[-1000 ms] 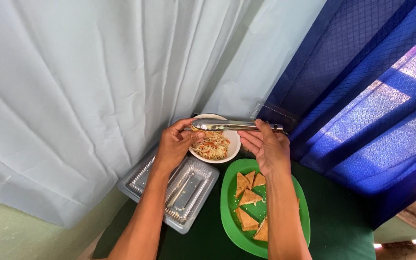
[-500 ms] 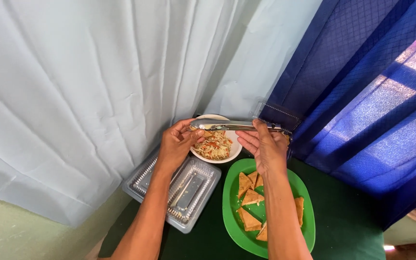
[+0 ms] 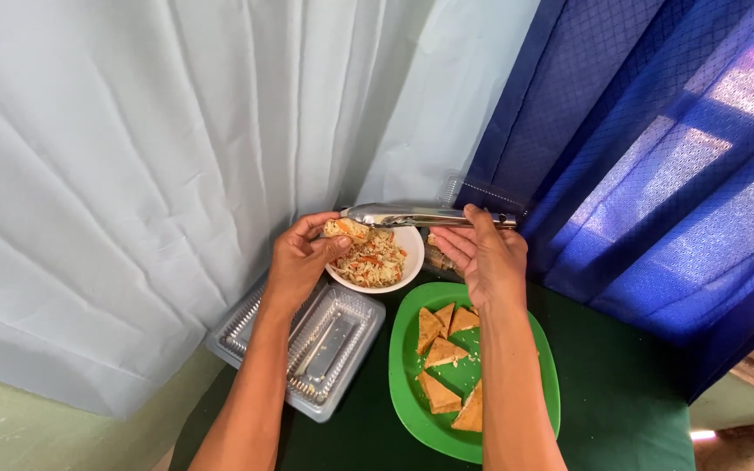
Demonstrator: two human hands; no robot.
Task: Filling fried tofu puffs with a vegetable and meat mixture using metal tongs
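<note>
My left hand (image 3: 300, 258) holds a small piece of filled pastry (image 3: 347, 229) between its fingertips, at the near rim of a white bowl (image 3: 400, 277) of shredded vegetable filling (image 3: 379, 259). My right hand (image 3: 485, 254) grips metal tongs (image 3: 412, 215) that lie level across the top of the bowl, their tips pointing left toward the pastry piece. Just below my right hand sits a green plate (image 3: 412, 404) with several triangular fried pastries (image 3: 443, 353).
A clear plastic tray (image 3: 305, 344) with a metal utensil inside lies left of the plate on the dark green tabletop (image 3: 621, 410). A white curtain (image 3: 176, 157) hangs behind, a blue curtain (image 3: 656, 157) at right. Another clear container (image 3: 473, 190) stands behind the bowl.
My left hand has brought the pastry piece up against the tongs' tips. The view has shifted slightly; the tongs stay level over the bowl.
</note>
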